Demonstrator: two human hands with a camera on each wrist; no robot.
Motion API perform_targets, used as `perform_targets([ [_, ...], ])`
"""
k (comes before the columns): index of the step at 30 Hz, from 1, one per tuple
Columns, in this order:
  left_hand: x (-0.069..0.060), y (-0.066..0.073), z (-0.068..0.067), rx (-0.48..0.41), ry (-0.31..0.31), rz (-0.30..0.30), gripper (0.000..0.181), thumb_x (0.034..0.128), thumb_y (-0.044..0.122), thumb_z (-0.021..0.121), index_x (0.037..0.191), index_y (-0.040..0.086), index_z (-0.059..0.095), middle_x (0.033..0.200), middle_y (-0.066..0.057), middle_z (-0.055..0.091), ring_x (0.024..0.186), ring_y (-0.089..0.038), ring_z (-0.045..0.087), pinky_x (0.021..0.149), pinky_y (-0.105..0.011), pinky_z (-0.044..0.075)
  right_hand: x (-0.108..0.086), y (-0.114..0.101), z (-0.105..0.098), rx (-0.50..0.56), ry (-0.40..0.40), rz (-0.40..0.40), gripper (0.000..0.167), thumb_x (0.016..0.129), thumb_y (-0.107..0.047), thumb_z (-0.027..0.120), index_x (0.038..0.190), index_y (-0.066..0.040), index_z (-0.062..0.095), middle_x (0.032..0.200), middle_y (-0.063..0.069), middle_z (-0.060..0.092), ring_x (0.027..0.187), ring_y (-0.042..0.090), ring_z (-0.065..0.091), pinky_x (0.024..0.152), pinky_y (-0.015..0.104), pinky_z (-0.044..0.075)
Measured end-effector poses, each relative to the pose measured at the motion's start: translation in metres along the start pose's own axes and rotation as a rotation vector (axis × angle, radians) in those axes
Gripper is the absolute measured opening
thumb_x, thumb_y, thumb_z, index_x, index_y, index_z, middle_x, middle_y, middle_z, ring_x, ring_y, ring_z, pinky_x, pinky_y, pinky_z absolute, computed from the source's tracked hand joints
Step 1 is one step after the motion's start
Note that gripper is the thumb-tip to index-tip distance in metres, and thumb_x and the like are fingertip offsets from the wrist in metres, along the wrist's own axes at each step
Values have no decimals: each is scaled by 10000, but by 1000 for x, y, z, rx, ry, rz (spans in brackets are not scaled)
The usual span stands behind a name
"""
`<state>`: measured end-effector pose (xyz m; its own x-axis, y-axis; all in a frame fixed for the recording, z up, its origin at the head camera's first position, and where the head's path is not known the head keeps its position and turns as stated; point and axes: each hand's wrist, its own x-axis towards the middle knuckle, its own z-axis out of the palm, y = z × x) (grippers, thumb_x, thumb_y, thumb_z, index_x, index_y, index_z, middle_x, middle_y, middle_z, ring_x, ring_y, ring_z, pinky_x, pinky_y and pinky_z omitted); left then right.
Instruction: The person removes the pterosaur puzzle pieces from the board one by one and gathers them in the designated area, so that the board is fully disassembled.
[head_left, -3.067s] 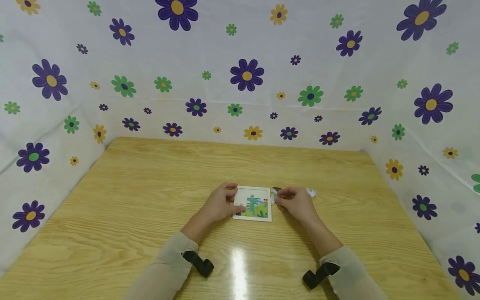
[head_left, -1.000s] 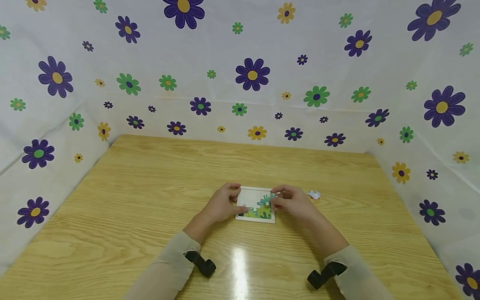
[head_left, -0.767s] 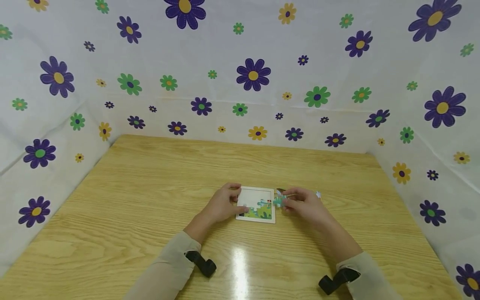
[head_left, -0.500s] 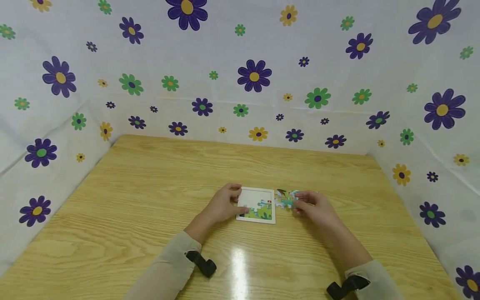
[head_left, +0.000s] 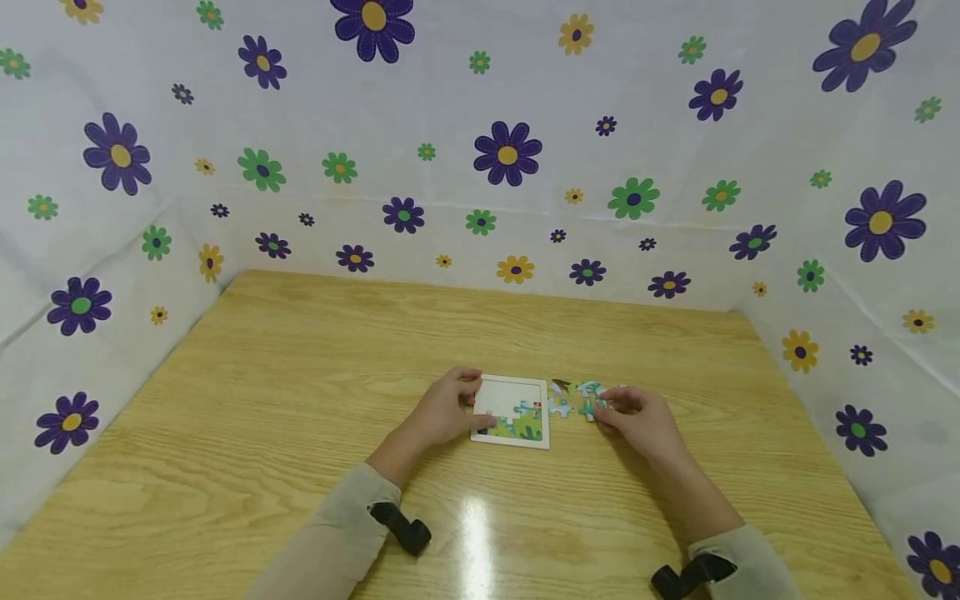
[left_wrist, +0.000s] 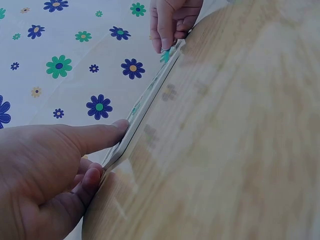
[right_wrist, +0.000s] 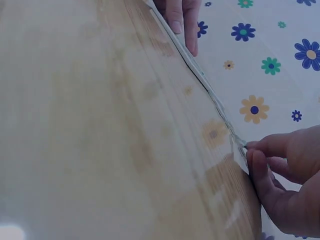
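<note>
A square white puzzle tray (head_left: pixel 510 389) lies on the table, with fitted green and teal pieces along its bottom and right side. My left hand (head_left: pixel 438 412) grips its left edge, thumb over the lower-left corner and fingers at the upper-left; the left wrist view shows the thumb on the rim (left_wrist: pixel 142 117). To the right of the tray, my right hand (head_left: pixel 641 423) pinches a teal puzzle piece (head_left: pixel 588 409) between thumb and fingers, low over the table. Loose puzzle pieces (head_left: pixel 559 407) lie between that hand and the tray. Others are partly hidden behind its fingers.
The wood-grain table (head_left: pixel 337 350) is bounded at the back and sides by a white flowered cloth (head_left: pixel 442 108). Black wrist straps (head_left: pixel 402 527) sit over both sleeves. A bright light reflection shows on the table's near part.
My right hand has carried the teal piece from over the tray's right side out to the right, uncovering loose pieces beside the tray. My left hand has stayed on the tray.
</note>
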<state>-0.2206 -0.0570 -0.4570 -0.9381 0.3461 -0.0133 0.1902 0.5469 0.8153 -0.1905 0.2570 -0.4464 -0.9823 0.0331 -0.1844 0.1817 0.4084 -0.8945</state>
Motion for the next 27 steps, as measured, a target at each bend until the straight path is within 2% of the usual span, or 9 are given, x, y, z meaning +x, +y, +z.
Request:
perform_targets([
  [5, -1, -3, 1, 5, -8, -1, 733, 808, 223, 853, 1413, -36, 531, 1304, -75, 555, 867, -138, 493, 722, -246, 424, 0, -1, 3, -193, 64, -16, 331, 907, -237, 751, 1151, -19, 706, 922, 34, 683, 803, 118, 615, 726, 237, 504],
  [8, -2, -3, 0, 0, -9, -18, 749, 809, 229, 853, 1433, -13, 517, 1254, -68, 566, 866, -147, 494, 727, -262, 427, 1, -5, 4, -265, 80, -33, 314, 907, -221, 745, 1140, -15, 706, 932, 62, 683, 790, 127, 619, 740, 256, 491],
  [14, 1, -3, 0, 13, -9, -11, 732, 809, 254, 854, 1415, -11, 541, 1312, -53, 554, 889, -141, 500, 747, -265, 430, -1, -15, 3, -294, 74, -24, 340, 900, -147, 746, 1173, 33, 655, 1026, 120, 660, 786, 123, 665, 728, 249, 533],
  [18, 1, -3, 0, 8, -2, -11, 731, 804, 242, 858, 1412, -13, 543, 1266, -62, 565, 873, -146, 500, 742, -273, 430, -2, -23, 12, -318, 72, -76, 308, 893, -119, 736, 1150, 39, 671, 1034, 141, 638, 789, 142, 661, 678, 239, 532],
  [22, 1, -4, 1, -6, -2, -33, 735, 797, 241, 863, 1417, 7, 545, 1277, -52, 565, 883, -145, 508, 765, -281, 439, -2, -31, 36, -278, -26, -136, 286, 926, -136, 695, 1157, 32, 686, 1008, 138, 644, 769, 138, 664, 626, 243, 533],
  [25, 1, -4, 1, -10, -7, -29, 731, 801, 240, 860, 1412, -9, 545, 1325, -62, 555, 899, -147, 511, 773, -284, 442, -3, -39, 55, -216, -134, -139, 316, 950, -159, 682, 1200, 34, 676, 954, 110, 659, 768, 140, 672, 649, 250, 542],
  [27, 1, -4, 2, -16, -10, -19, 732, 804, 235, 857, 1411, -22, 540, 1331, -74, 552, 901, -152, 511, 768, -282, 440, -4, -44, 64, -215, -180, -131, 339, 953, -176, 683, 1221, 30, 670, 896, 83, 666, 742, 137, 658, 665, 254, 521],
])
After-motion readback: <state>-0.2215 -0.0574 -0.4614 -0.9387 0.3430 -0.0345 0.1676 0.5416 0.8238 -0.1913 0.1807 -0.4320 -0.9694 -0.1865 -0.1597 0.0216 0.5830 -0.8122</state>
